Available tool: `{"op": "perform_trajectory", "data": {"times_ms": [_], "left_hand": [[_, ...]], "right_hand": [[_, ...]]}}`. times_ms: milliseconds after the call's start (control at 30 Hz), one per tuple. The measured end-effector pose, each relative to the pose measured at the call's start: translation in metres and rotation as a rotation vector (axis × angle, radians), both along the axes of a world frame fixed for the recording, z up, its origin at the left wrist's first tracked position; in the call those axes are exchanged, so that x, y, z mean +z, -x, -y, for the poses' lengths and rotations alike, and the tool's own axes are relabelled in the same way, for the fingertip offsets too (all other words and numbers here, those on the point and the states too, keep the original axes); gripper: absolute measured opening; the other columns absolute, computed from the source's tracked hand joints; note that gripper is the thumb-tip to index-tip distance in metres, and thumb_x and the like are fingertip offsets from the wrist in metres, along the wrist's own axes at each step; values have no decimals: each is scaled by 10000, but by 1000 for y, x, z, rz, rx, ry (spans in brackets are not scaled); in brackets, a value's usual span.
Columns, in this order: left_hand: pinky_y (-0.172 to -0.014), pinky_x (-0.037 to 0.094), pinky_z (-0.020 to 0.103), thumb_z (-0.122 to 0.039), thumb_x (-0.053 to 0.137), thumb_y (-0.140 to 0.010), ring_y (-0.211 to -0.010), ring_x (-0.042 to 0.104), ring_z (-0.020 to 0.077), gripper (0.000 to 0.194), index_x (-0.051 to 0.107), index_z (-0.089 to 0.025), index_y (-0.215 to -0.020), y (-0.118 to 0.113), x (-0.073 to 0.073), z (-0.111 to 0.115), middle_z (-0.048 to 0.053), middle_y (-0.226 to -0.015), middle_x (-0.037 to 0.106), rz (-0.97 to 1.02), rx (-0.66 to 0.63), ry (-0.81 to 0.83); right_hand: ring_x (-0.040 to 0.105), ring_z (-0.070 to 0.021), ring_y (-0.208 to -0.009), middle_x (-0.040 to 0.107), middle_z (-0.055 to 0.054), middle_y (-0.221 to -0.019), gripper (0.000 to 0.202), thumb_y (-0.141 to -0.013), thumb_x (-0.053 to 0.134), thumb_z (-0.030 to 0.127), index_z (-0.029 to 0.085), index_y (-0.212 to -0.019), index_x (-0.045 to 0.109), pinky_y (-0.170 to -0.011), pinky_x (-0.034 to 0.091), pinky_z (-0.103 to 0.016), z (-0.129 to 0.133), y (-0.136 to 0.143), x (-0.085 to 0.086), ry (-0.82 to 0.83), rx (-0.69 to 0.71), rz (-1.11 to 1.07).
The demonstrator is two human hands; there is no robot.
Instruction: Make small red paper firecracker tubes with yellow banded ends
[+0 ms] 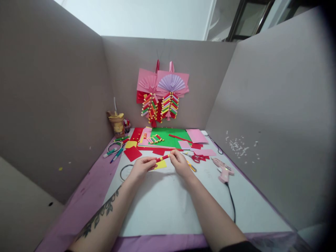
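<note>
A thin red paper roll [162,158] with yellow bands is held up between my two hands, above the white table sheet. My left hand [144,165] pinches its left end. At its right end, the fingers of my right hand [179,161] are closed on it. A yellow paper piece [161,164] lies just beneath the roll. Red-handled scissors [196,158] and a yellow cutter [192,167] rest right of my right hand. Behind the hands, several small coloured rolls [155,139] lie on green paper [173,133].
A pink glue gun [223,170] with a black cord lies at the right. Red paper [132,153], pens [117,155] and tape rings [114,147] are at the left, near a pot [117,124]. Paper fan decorations [172,83] hang on the grey back panel [126,70].
</note>
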State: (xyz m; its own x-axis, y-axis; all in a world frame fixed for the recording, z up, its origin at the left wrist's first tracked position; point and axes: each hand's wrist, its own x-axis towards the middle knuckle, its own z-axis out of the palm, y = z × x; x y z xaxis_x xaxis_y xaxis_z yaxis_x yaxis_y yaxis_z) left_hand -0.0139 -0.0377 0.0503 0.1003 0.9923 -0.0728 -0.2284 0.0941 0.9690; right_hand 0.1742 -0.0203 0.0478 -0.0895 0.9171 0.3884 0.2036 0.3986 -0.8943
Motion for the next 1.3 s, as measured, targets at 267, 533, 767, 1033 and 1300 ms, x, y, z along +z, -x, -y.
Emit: {"op": "perform_trajectory", "data": {"times_ms": [267,533,767,1033,1300], "left_hand": [[-560,491,138,-148,740,-618,-578,589,60,84,714,-138,-696,7,-6,-11,62,-780,708,262,92,225],[-642,503,216,-247,746,-631,-692,637,129,175,728,-150,-776,0,-7,-4,79,-837,721,22,61,-24],[-749,507,295,-302,719,-659,-811,658,206,202,738,-182,-820,-3,1,6,69,-854,728,-290,106,-334],[-740,514,292,-288,716,-662,-814,657,209,169,733,-182,-792,-4,3,10,71,-871,725,-325,109,-422],[-699,495,277,-299,717,-652,-764,647,197,173,732,-193,-788,-5,5,12,54,-824,726,-353,137,-436]], "right_hand": [[377,-106,-442,441,55,-508,247,-739,535,440,204,-694,480,-422,297,-225,-33,-32,-18,108,-315,-253],[578,-139,-662,616,-50,-914,352,-676,640,370,183,-968,581,-537,463,-253,-3,11,-11,206,-10,-281],[599,-134,-642,628,-2,-703,233,-660,705,317,189,-835,620,-660,506,-297,15,32,-4,184,165,-462],[586,-148,-675,613,-13,-760,181,-711,673,329,212,-829,602,-643,502,-306,18,28,-6,21,142,-351],[590,-194,-831,632,-51,-844,71,-757,635,293,225,-773,652,-729,499,-345,20,24,-6,-176,68,-125]]}}
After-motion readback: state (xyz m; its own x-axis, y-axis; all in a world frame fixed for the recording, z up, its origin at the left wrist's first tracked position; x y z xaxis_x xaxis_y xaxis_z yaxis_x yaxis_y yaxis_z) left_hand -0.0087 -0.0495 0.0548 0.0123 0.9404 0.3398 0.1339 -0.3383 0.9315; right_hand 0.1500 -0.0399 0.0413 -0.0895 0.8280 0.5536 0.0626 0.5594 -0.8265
